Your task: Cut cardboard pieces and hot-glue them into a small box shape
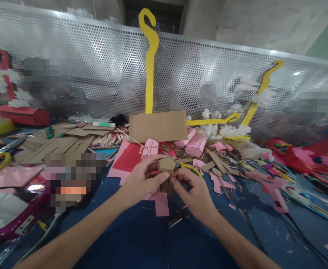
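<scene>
Left fingers and right fingers hold cardboard

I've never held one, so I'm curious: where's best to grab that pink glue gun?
Probably by the glue gun's handle, the right hand coming from the near side once free: the handle slants that way, the barrel reaches leftward, and the cord trails from the handle's end.

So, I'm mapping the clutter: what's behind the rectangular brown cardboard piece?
Behind the cardboard piece stands a silver perforated metal panel. A tall yellow hooked strip rises from the cardboard's top edge; anything lower behind it is covered.
</scene>
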A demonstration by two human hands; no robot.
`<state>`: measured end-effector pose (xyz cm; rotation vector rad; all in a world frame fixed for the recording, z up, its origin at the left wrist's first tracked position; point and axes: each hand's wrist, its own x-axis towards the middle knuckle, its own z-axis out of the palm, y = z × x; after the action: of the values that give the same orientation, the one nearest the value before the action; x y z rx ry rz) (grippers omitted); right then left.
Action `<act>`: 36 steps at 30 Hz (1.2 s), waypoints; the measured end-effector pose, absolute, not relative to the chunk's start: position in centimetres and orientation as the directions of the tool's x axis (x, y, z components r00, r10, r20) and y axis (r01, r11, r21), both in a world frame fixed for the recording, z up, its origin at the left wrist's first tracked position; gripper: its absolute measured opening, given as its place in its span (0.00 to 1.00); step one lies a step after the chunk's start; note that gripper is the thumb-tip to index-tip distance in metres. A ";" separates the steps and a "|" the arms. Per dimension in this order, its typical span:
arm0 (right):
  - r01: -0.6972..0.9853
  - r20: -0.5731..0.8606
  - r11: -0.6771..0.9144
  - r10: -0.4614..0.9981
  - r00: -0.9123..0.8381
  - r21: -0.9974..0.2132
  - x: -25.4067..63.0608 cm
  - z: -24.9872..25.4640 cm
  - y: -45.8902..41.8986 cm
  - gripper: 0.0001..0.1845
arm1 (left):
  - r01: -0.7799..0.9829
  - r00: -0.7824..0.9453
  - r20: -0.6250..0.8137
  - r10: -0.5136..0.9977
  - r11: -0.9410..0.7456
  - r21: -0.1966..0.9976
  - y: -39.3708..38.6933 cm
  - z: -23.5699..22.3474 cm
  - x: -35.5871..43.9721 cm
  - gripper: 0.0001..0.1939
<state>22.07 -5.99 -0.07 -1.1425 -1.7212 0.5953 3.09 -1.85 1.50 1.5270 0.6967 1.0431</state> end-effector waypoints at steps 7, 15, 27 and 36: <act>0.427 0.465 0.460 0.879 -0.100 -0.778 22.2 -0.1 -6.2 0.07 | -0.134 0.412 0.321 0.853 -0.292 0.947 -2.2 1.7 3.0 0.23; 0.496 0.508 0.480 0.857 -0.089 -0.723 22.0 0.2 -6.3 0.10 | -0.053 0.345 0.376 0.860 -0.381 0.923 -2.5 1.8 2.9 0.26; 0.636 0.319 0.312 0.942 -0.109 -0.706 23.2 0.0 -4.9 0.19 | 0.036 0.191 0.598 0.779 -0.614 0.788 -0.6 0.9 2.0 0.23; 0.921 0.279 0.259 0.944 -0.177 -0.291 28.0 -1.8 -3.1 0.12 | -0.028 0.162 0.543 0.824 -0.546 0.837 0.1 1.1 1.9 0.23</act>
<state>27.99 -3.13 -1.77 -1.6966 -2.1385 0.0777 1.87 0.10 1.08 1.7077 0.7659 1.4729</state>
